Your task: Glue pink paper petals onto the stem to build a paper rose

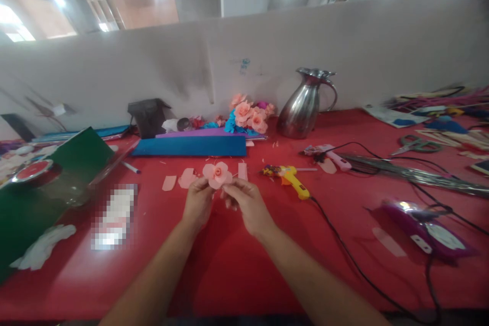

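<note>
Between my two hands, above the red table, is a peach paper flower [218, 175] with rounded petals around a curled centre. My left hand [198, 200] pinches its lower left petal. At the lower right petal, my right hand [244, 204] grips with thumb and fingers. Loose peach petals [187, 178] lie just beyond my left hand, with another cut piece [169, 183] to their left. A peach strip [242, 171] rests behind my right hand. To the right lies a yellow glue gun [294, 181] with a glue stick in its back.
A blue sheet [191, 146] lies behind the flower, before a bunch of finished flowers [250, 114]. A steel jug [301, 104] stands by the wall. Rightward are a pink glue gun [332, 157], scissors [416, 144], a purple power strip [428, 232] and trailing cords. Green sheet [86, 158] at left.
</note>
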Motion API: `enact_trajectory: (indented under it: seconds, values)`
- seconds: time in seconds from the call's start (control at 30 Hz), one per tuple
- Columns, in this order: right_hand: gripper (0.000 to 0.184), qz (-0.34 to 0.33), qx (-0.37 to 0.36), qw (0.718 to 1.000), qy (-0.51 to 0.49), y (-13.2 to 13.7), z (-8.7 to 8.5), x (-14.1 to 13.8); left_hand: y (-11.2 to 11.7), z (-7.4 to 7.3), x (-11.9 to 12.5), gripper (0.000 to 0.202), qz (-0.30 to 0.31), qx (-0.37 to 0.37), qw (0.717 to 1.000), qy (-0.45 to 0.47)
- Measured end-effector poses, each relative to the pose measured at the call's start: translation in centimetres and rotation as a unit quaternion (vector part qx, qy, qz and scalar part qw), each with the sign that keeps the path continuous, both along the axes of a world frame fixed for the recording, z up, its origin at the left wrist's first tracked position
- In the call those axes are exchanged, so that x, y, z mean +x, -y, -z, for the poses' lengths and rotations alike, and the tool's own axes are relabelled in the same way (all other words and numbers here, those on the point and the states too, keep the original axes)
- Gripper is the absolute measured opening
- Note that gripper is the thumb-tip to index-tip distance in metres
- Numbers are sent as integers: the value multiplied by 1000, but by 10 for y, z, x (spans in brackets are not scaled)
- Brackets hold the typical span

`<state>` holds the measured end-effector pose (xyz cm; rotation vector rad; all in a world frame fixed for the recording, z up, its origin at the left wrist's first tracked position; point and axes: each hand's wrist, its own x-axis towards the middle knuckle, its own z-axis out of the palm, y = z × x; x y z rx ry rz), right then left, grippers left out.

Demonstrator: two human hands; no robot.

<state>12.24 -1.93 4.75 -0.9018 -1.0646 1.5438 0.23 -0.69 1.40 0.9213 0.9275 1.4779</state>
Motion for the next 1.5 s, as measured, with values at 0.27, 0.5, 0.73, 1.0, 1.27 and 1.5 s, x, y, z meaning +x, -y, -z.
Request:
enact_trajectory:
  seconds: [0.27, 0.5, 0.73, 1.0, 1.27, 1.5]
  values:
    - [20, -11, 17, 1000, 0, 1, -1, 2, 4, -9, 2, 22, 41, 4, 998, 56]
    - [17, 47, 11, 999, 12, -3, 4, 4, -1, -3, 2, 12, -21, -19, 997, 75]
    - [15, 84, 123, 970, 190, -11, 18, 3, -1, 2, -1, 18, 27, -44, 991, 122]
    - [16, 84, 198, 946, 241, -9, 21, 2, 1, -3, -2, 18, 42, -54, 987, 144]
    - [22, 76, 238, 937, 243, -11, 26, 1, 3, -6, -3, 19, 65, -43, 989, 129]
    - [15, 77, 234, 935, 256, -9, 26, 1, 4, -10, -6, 14, 55, -14, 995, 87]
